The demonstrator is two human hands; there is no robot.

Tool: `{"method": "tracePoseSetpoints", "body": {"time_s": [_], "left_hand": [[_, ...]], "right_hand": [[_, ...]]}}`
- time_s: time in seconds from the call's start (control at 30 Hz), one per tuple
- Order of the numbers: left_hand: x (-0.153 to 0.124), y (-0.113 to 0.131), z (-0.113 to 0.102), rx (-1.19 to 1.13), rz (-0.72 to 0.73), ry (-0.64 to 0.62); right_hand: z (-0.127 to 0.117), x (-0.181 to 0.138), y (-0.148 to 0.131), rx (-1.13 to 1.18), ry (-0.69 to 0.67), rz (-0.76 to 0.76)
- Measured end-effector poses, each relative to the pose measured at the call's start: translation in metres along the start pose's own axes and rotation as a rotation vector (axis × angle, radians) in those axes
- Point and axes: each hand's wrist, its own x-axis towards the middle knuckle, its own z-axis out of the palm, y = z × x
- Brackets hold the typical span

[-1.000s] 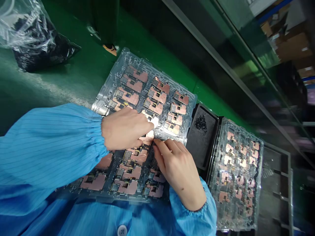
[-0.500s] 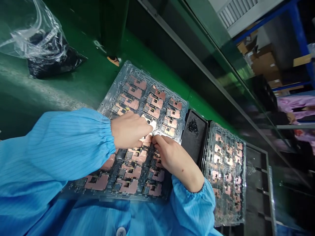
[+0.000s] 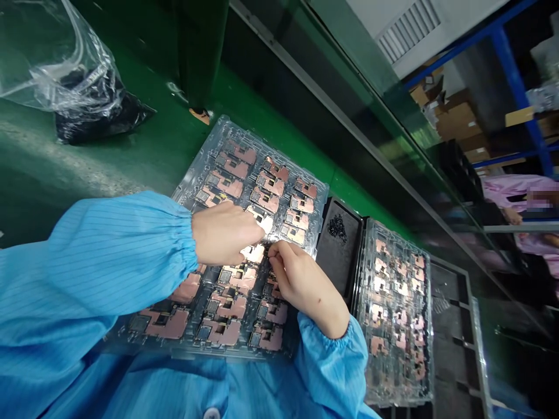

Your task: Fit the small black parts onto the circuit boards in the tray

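A clear plastic tray (image 3: 209,152) lies in front of me, filled with rows of circuit boards that have copper-coloured faces. My left hand (image 3: 227,234) is over the middle of the tray, fingers curled down at a circuit board (image 3: 261,220); its fingertips are mostly hidden. Close to its right, my right hand (image 3: 301,272) has thumb and forefinger pinched together above the boards. Whatever either hand holds is too small or too covered to name. Beside the tray stands a black tray (image 3: 338,265) with a small heap of black parts (image 3: 338,227).
A second clear tray (image 3: 395,372) of similar boards is at the right, with a dark divided tray (image 3: 452,349) beyond it. A clear bag (image 3: 102,107) with black contents lies at the upper left on the green surface. Another person's pink sleeve (image 3: 502,189) shows at far right.
The view has shifted slightly, so the trays appear a little further left. My fingertips have drawn slightly apart from each other, with both hands still over the same part of the tray.
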Motion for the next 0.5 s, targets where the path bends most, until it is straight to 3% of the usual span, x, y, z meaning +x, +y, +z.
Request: {"method": "tracePoseSetpoints", "body": {"time_s": [0.3,0.4,0.5], "left_hand": [[0.0,0.0,-0.002,-0.112,0.042,0.007],[0.0,0.001,-0.002,-0.136,0.061,-0.001],[0.001,0.003,-0.004,-0.126,0.081,0.004]], "right_hand": [[0.002,0.0,0.001,-0.023,0.029,-0.006],[0.01,0.004,-0.005,-0.085,0.103,0.06],[0.023,0.006,-0.008,-0.215,0.266,0.066]]}}
